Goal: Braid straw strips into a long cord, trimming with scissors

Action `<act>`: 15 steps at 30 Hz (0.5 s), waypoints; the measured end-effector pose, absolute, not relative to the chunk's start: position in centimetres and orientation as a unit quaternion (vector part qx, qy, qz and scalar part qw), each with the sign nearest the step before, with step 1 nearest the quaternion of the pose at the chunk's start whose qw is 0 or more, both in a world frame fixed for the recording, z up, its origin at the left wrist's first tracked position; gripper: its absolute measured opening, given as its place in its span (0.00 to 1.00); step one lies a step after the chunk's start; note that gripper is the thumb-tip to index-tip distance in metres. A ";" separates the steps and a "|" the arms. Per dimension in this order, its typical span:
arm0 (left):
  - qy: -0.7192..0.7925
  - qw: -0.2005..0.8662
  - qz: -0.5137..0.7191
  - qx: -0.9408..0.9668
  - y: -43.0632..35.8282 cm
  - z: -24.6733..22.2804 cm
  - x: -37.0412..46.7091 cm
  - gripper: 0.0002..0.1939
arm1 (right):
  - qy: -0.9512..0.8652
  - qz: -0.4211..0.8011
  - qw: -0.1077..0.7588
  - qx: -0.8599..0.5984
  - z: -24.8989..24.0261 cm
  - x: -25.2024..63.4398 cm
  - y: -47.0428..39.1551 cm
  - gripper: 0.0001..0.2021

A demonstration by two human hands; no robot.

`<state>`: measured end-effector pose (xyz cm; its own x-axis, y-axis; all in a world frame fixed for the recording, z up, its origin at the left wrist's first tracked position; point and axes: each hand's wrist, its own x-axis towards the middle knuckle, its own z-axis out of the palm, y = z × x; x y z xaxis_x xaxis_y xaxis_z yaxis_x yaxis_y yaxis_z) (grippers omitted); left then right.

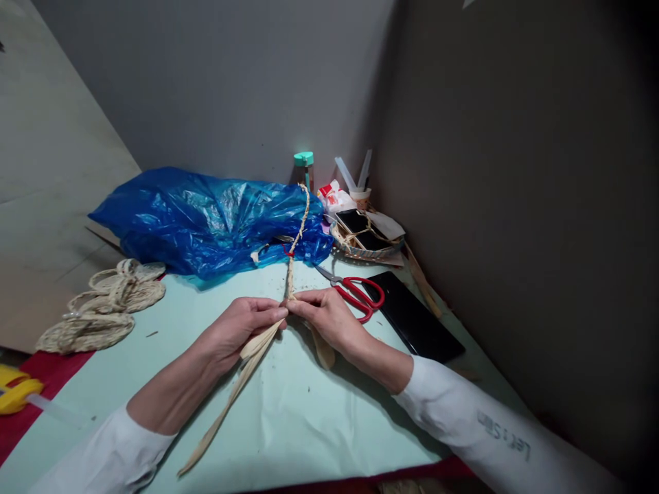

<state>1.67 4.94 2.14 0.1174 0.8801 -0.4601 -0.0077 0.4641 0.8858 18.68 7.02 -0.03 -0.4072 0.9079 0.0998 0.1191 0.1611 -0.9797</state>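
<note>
A pale braided cord [291,278] of dried plant fibre runs from my fingers up and away over the blue plastic bag, with a red tie around it partway. My left hand [246,324] pinches the near end of the braid, its thumb and fingers closed. Close against it, my right hand [324,315] is also closed on the braid's end. Loose flat fibre strips [234,394] hang below my left hand toward the table's front. Another strip [322,350] hangs under my right hand. The fingertips hide the exact crossing of the strips.
Red-handled scissors [363,295] and a black tablet-like slab [414,319] lie to the right. Behind are a blue plastic bag [206,213], a basket [368,250] holding a phone, and a green-lidded jar [303,165]. Woven sandals [103,309] sit left; a yellow tool [18,390] lies nearer.
</note>
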 end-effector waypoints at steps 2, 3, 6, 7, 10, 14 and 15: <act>0.565 0.649 0.343 0.377 4.9 2.1 1.5 0.14 | -0.692 0.503 0.354 -0.378 0.0 18.9 7.2 0.14; 0.563 0.653 0.341 0.374 4.9 2.1 1.3 0.15 | -0.705 0.501 0.338 -0.371 0.1 19.0 7.3 0.14; 0.560 0.662 0.339 0.366 4.9 1.8 1.0 0.15 | -0.724 0.501 0.303 -0.365 0.3 18.9 7.2 0.16; 0.559 0.662 0.340 0.365 4.9 1.7 0.9 0.16 | -0.725 0.500 0.300 -0.366 0.3 18.8 7.2 0.16; 0.552 0.660 0.343 0.377 4.8 1.5 1.0 0.15 | -0.712 0.527 0.295 -0.358 0.7 18.8 7.1 0.16; 0.538 0.664 0.345 0.389 4.6 1.6 1.2 0.15 | -0.677 0.591 0.260 -0.354 0.9 19.0 7.2 0.10; 0.539 0.662 0.346 0.389 4.6 1.6 1.2 0.15 | -0.670 0.599 0.257 -0.356 0.9 19.1 7.2 0.09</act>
